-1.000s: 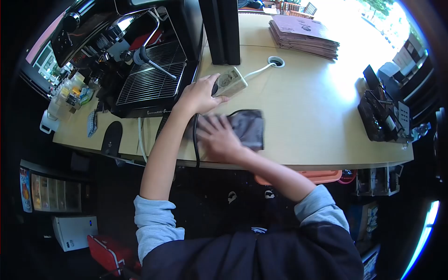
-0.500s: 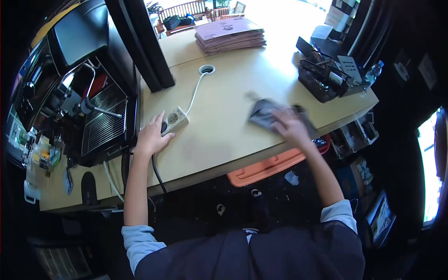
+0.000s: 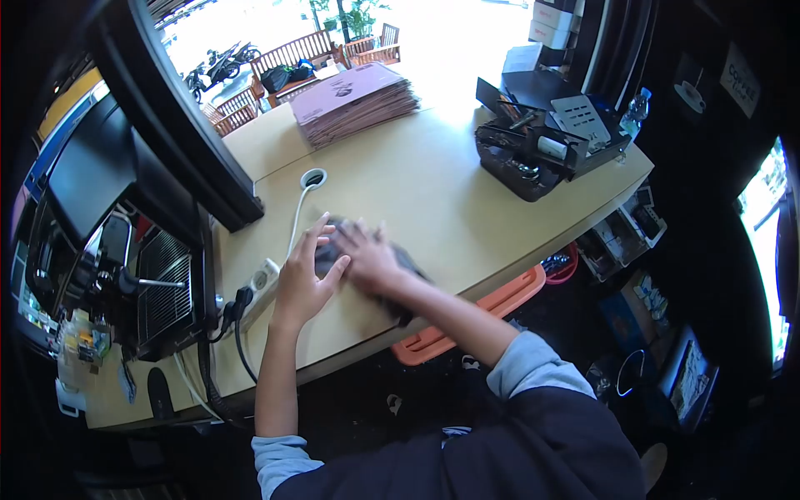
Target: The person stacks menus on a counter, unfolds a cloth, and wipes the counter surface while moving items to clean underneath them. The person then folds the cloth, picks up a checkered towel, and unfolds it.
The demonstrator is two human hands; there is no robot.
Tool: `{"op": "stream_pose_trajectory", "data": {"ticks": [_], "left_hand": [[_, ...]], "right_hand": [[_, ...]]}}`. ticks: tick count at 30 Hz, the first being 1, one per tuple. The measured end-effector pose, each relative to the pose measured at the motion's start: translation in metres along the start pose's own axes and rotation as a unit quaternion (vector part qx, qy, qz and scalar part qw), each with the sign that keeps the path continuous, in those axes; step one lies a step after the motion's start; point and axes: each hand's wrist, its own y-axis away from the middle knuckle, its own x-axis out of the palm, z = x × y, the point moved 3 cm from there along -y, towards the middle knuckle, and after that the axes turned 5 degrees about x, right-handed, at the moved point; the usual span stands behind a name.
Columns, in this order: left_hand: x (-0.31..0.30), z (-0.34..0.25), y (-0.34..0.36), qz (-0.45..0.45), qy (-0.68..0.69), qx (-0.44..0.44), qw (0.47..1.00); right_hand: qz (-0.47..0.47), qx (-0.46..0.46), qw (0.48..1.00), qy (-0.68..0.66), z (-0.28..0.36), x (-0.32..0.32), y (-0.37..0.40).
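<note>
A dark grey cloth [image 3: 402, 310] lies bunched on the light wooden counter [image 3: 442, 200]. My right hand [image 3: 365, 257] presses down on it with fingers spread, slightly blurred. Right beside it, my left hand [image 3: 307, 279] is open, its thumb pointing toward the right hand and its fingers apart, holding nothing. A white power strip [image 3: 263, 277] lies to the left of my left hand, with a black plug [image 3: 242, 297] in it. Its white cord runs up to a round cable hole [image 3: 313, 177] in the counter.
A black espresso machine [image 3: 167, 292] and a dark post [image 3: 187, 117] stand on the left. Pink folded cardboard [image 3: 354, 96] is stacked at the back. A black organizer [image 3: 525, 158] and a water bottle [image 3: 636, 112] sit at the right. Below the front edge is an orange lid [image 3: 500, 304].
My right hand has swept the cloth leftward across the counter. My left hand has come off the power strip, now beside the right hand. The view has turned.
</note>
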Motion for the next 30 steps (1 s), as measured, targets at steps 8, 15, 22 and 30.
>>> {"op": "stream_pose_trajectory", "data": {"ticks": [8, 15, 22, 30], "left_hand": [[0.05, -0.022, -0.032, 0.041, 0.043, -0.03, 0.998], [0.141, -0.098, -0.113, 0.089, 0.149, 0.073, 0.982], [0.197, -0.133, -0.152, 0.099, 0.18, 0.081, 0.975], [0.249, -0.169, -0.166, 0.018, 0.105, 0.162, 0.981]], "right_hand": [[-0.064, 0.283, 0.95, 0.114, -0.186, -0.073, 0.055], [-0.068, -0.082, 0.994, 0.005, -0.157, -0.1, 0.13], [-0.13, -0.001, 0.99, 0.049, -0.335, -0.173, 0.196], [-0.236, 0.206, 0.943, 0.112, -0.471, -0.231, 0.256]]}}
